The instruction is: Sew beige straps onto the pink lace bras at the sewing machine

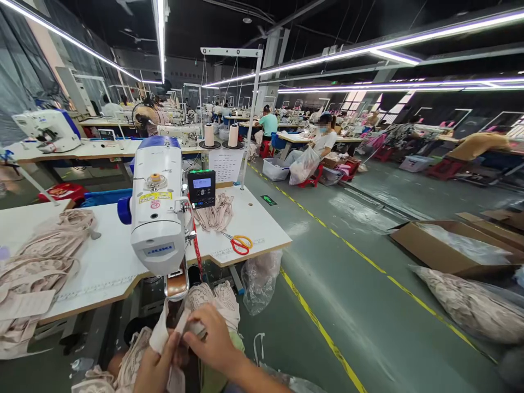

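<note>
Here's the right hand [215, 338], bare, bare forearm [257, 376] too; left of that hand, a bare left hand [158, 363]; below it, pale green cloth [213, 377], possibly clothing.

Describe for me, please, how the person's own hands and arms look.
The left hand and right hand are both bare, with no gloves. The right forearm shows no sleeve, watch or bracelet as far as the frame reaches; the left arm is mostly cut off below.

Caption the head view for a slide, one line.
Left hand and right hand hold pale fabric at a white JUKI sewing machine; scissors lie on the tabletop.
</note>
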### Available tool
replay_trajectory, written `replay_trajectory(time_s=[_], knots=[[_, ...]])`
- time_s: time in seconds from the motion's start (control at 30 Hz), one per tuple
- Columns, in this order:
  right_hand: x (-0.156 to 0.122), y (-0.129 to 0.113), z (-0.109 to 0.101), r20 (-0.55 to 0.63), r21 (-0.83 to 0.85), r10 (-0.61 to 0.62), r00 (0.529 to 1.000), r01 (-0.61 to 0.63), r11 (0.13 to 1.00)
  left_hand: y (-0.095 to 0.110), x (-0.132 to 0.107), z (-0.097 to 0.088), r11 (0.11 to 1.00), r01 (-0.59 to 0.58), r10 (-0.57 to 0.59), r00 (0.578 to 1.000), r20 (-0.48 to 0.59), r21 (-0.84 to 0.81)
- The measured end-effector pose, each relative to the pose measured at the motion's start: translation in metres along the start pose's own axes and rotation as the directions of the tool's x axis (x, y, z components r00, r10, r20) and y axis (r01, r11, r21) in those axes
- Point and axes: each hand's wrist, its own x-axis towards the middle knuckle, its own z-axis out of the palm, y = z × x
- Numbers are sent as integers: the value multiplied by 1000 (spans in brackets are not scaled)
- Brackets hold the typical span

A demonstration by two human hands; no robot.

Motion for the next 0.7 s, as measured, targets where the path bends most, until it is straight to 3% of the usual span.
replay_trajectory(time_s=[0.07,0.1,0.17,0.2,0.27,0.37,0.4,0.47,0.63,0.7], knots=[[12,-9,-24,179,-23,-152,972,159,987,13,-2,-13,1000,-13,10,996,94,28],[17,-13,-33,308,-9,-178,935,190,982,20,-3,-17,999,-20,14,990,142,41],[25,-18,-44,507,10,-170,845,191,982,31,-3,-24,998,-27,16,979,205,52],[27,-19,-47,547,7,-155,823,180,984,36,-4,-26,999,-28,17,976,216,47],[26,-20,-49,505,-13,-108,856,133,991,45,-7,-29,1000,-1,-4,977,214,26],[14,-17,-52,245,-51,81,966,-71,996,50,-11,-31,991,82,-60,978,201,-105],[10,-14,-53,145,-55,147,979,-140,989,49,-11,-30,973,93,-58,984,167,-209],[3,-10,-52,66,-76,197,978,-192,978,42,-9,-26,907,115,-72,990,119,-406],[-11,-19,-40,130,-115,18,991,-3,993,29,-8,-2,606,214,-301,953,28,-766],[-14,-28,-33,111,-131,-43,993,58,990,31,-11,7,550,188,-324,946,-1,-813]])
